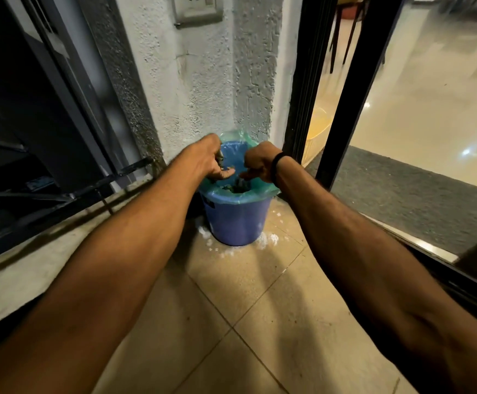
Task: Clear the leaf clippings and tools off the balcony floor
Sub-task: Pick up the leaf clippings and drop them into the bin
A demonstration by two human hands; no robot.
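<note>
Hanging over leaf clippings (232, 189) in the bin (237, 220): left hand (209, 158), right hand (260, 164).

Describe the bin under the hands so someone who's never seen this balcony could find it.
Find the corner where the rough white wall meets the black door frame. On the tiles there stands a round blue bucket. Its blue sides, the green bag folded over its rim and the white powder scattered round its base set it apart.
</note>
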